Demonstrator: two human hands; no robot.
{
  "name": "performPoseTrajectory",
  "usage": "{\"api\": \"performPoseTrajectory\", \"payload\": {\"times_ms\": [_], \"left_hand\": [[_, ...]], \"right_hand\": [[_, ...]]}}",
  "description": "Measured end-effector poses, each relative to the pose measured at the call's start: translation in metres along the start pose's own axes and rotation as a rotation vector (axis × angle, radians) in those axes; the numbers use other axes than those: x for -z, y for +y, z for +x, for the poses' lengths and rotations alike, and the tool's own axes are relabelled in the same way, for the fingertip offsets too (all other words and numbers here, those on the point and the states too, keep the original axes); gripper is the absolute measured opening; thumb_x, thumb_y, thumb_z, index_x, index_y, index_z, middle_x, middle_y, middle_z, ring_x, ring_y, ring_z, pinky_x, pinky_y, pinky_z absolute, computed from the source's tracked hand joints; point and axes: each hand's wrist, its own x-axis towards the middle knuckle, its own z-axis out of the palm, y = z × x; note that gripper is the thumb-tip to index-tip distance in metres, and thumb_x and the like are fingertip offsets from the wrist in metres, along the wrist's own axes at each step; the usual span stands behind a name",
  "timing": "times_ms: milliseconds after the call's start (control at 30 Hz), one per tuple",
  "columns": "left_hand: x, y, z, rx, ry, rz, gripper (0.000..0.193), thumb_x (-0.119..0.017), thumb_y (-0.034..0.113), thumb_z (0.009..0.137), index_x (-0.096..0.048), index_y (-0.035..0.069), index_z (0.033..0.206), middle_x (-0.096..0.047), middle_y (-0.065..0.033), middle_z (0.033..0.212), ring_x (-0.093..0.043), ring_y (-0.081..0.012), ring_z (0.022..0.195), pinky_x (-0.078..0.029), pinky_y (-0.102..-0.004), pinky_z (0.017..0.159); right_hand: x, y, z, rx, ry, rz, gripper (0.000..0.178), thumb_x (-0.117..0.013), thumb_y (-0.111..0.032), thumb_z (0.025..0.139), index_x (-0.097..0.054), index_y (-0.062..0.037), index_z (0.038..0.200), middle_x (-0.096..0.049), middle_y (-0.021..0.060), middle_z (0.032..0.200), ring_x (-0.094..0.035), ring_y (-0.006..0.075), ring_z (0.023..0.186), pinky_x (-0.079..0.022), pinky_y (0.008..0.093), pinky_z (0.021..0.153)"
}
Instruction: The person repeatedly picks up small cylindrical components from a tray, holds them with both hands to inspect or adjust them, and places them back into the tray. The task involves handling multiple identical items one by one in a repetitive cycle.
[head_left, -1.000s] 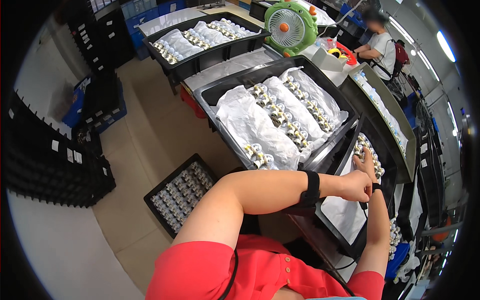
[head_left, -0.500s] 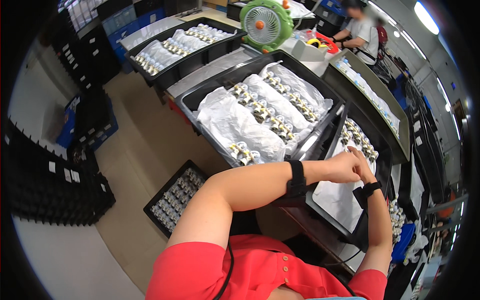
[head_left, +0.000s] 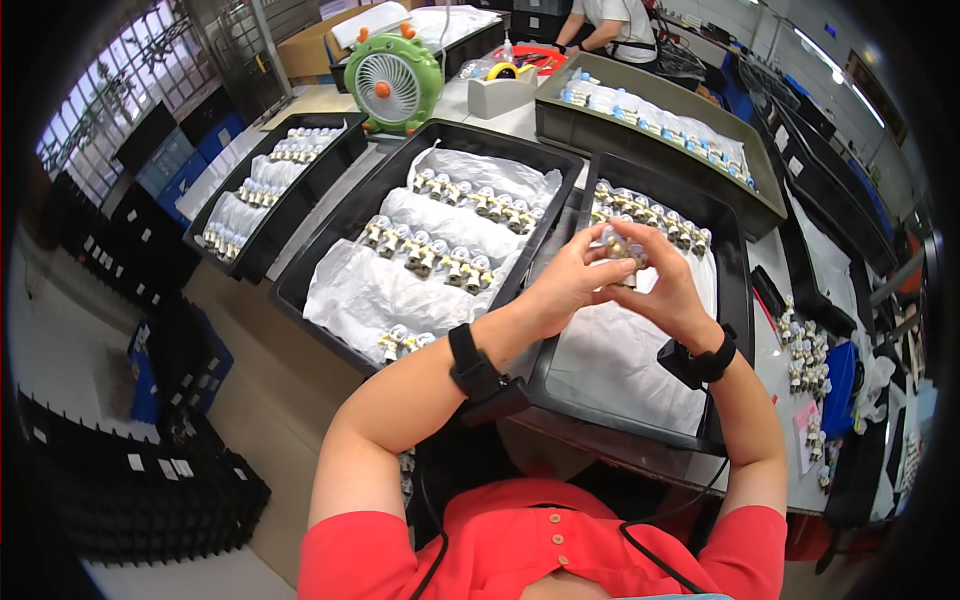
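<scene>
My left hand and my right hand meet above the right-hand black tray. Between their fingertips they hold a small figurine with a clear round head and a pale, yellowish body; fingers cover part of it. White paper lines the tray below. Behind my hands a row of similar figurines stands along the tray's far end. To the left, a larger black tray carries rows of the same figurines between folds of white paper.
Farther left stands another filled black tray. A green fan, a grey tape dispenser and an olive tray of blue-topped pieces are behind. Loose figurines and a blue bin lie right. A person works at the back.
My view has swung to the right. My hands, earlier close together low by the figurine row with their hold hidden, are now raised and show a figurine between them.
</scene>
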Motion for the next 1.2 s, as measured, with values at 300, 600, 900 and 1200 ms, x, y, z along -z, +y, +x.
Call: {"api": "performPoseTrajectory", "payload": {"times_ms": [300,600,900,1200], "left_hand": [[0.004,0.005,0.003,-0.071,-0.007,-0.057,0.051,-0.058,0.002,0.086,-0.037,0.002,0.132,-0.058,-0.0098,0.107,-0.061,-0.0171,0.093,-0.052,-0.0330,0.078],[0.008,0.010,0.004,-0.088,-0.043,-0.007,0.052,-0.058,0.006,0.087,-0.035,0.005,0.134,-0.058,-0.0122,0.113,-0.060,-0.0184,0.100,-0.052,-0.0343,0.083],[0.005,0.012,0.001,-0.116,0.030,0.138,0.057,-0.061,0.010,0.087,-0.033,0.007,0.137,-0.061,-0.0086,0.107,-0.062,-0.0142,0.092,-0.054,-0.0321,0.079],[0.003,0.015,-0.002,-0.057,0.061,0.156,0.060,-0.068,0.014,0.083,-0.038,0.005,0.134,-0.061,-0.0045,0.103,-0.061,-0.0096,0.088,-0.054,-0.0264,0.073]], "right_hand": [[0.012,-0.009,-0.003,0.067,0.019,0.020,0.091,-0.082,-0.012,0.058,-0.036,-0.0112,0.136,-0.047,0.0125,0.129,-0.049,0.0295,0.115,-0.044,0.0362,0.091],[0.014,-0.006,-0.003,0.097,0.065,0.140,0.089,-0.080,-0.005,0.060,-0.035,-0.0101,0.137,-0.049,0.0105,0.129,-0.050,0.0270,0.116,-0.045,0.0361,0.093],[0.013,-0.007,-0.004,0.110,0.104,0.057,0.083,-0.079,-0.004,0.063,-0.037,-0.0105,0.135,-0.049,0.0105,0.130,-0.050,0.0257,0.117,-0.044,0.0362,0.096],[0.008,0.000,-0.006,0.085,0.107,0.034,0.085,-0.080,-0.008,0.064,-0.036,-0.0115,0.136,-0.046,0.0095,0.132,-0.051,0.0239,0.115,-0.046,0.0335,0.088]]}}
